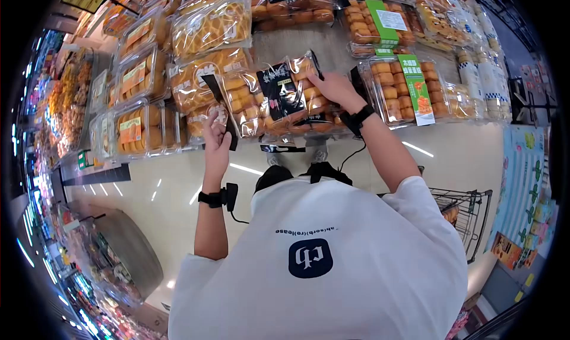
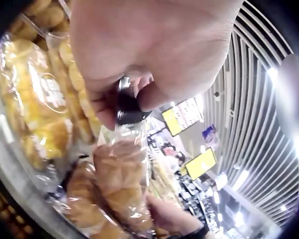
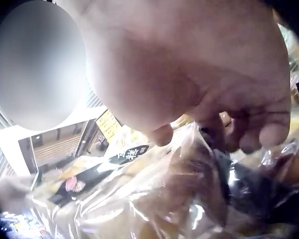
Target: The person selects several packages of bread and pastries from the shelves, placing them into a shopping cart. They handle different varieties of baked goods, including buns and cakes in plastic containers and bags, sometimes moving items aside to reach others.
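A clear bag of bread rolls with a black label [image 1: 282, 96] lies tilted on other bags at the display's near edge. My left hand [image 1: 217, 132] is at its left end; in the left wrist view the left hand [image 2: 149, 50] pinches the bag's black end strip [image 2: 129, 107], with rolls [image 2: 119, 169] hanging below. At the bag's upper right end is my right hand [image 1: 338, 89]. The right wrist view has the right hand [image 3: 189, 69] with its thumb and curled fingers around the edge of the clear bag [image 3: 139, 194].
Yellow waffle packs [image 1: 212, 28] and clear bread boxes [image 1: 139, 129] are on the left. To the right stand roll packs with a green label [image 1: 415, 84]. A bare patch of display surface [image 1: 291, 46] lies beyond the bag. A wire cart [image 1: 469, 209] stands at the right.
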Tool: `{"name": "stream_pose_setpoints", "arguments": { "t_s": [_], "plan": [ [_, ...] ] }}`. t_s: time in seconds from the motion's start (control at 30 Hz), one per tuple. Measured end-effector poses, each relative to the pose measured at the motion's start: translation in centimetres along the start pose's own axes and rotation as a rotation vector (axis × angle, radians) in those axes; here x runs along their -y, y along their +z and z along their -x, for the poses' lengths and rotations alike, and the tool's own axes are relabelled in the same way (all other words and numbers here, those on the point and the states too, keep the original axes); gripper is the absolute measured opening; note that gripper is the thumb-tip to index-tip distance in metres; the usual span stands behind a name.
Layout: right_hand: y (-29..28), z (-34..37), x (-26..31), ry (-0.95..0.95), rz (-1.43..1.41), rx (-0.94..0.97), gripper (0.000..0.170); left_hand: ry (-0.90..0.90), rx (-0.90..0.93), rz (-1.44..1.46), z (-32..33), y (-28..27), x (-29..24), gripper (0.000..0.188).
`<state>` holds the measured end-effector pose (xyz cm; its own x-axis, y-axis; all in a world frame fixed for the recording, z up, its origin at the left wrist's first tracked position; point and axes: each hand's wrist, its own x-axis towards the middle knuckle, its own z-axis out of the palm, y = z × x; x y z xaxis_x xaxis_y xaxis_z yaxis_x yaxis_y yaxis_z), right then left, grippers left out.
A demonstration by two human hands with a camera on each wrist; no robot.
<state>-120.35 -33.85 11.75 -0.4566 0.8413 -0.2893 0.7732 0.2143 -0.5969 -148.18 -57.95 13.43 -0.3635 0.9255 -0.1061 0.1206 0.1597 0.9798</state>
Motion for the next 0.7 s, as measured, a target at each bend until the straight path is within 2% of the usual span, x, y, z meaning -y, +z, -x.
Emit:
{"name": "stream_pose_setpoints", "arguments": {
  "t_s": [0.03,0.1,0.13,0.17,0.23,0.27,0.33,0.37,0.4,0.43,0.5,0.53,0.57,0.63,0.7],
  "plan": [
    [1.1,-1.2,-0.7,-0.012,-0.002,0.011,0.057,-0.005,-0.015,-0.005,0.2,0.2,-0.2,0.037],
    [3.6,-4.1,-2.6,-0.006,-0.305,0.105,0.054,-0.3,-0.141,0.257,-0.5,1.3,-0.6,0.043],
    [2.0,-2.6,-1.0,0.019,-0.456,0.169,0.054,-0.362,-0.011,0.197,-1.3,1.2,0.0,0.062],
    [0.7,-1.1,0.6,0.006,-0.447,0.171,0.054,-0.292,-0.047,-0.022,-2.7,1.1,1.9,0.062],
    [-0.9,1.5,2.9,0.044,-0.528,0.087,0.061,-0.214,0.037,0.05,-3.5,3.1,-0.8,0.059],
    [2.2,-0.6,0.0,0.071,-0.839,0.059,0.082,-0.198,0.039,0.056,-4.0,3.6,-0.5,0.059],
    [2.0,0.6,0.4,0.019,-0.802,-0.037,0.084,-0.149,-0.122,0.043,-4.7,4.2,0.6,0.055],
    [1.8,1.5,0.8,-0.022,-0.771,-0.119,0.086,-0.133,-0.108,0.048,-4.5,4.0,1.0,0.055],
    [1.7,2.7,1.1,-0.062,-0.684,-0.262,0.075,-0.093,-0.087,0.153,-4.2,3.6,1.5,0.054],
    [0.9,4.4,2.0,-0.057,-0.685,-0.298,0.075,-0.054,-0.055,0.256,-4.1,3.3,1.5,0.054],
    [-0.2,8.6,3.6,-0.122,-0.904,-0.217,0.063,-0.025,-0.018,0.307,-2.6,2.4,0.9,0.055],
    [-0.7,10.8,4.3,-0.043,-0.969,-0.179,0.053,-0.006,0.06,0.407,-1.6,2.0,-0.7,0.055],
    [-0.5,12.7,4.4,-0.023,-0.959,-0.207,0.053,0.01,0.136,0.511,-0.7,1.6,-1.8,0.056],
    [0.2,16.1,4.3,-0.102,-1.078,-0.269,0.05,-0.075,0.246,0.586,0.0,0.9,-1.9,0.058],
    [1.9,19.5,3.0,-0.034,-1.073,-0.353,0.05,-0.134,0.375,0.663,0.6,1.0,-0.9,0.059]
  ]
}}
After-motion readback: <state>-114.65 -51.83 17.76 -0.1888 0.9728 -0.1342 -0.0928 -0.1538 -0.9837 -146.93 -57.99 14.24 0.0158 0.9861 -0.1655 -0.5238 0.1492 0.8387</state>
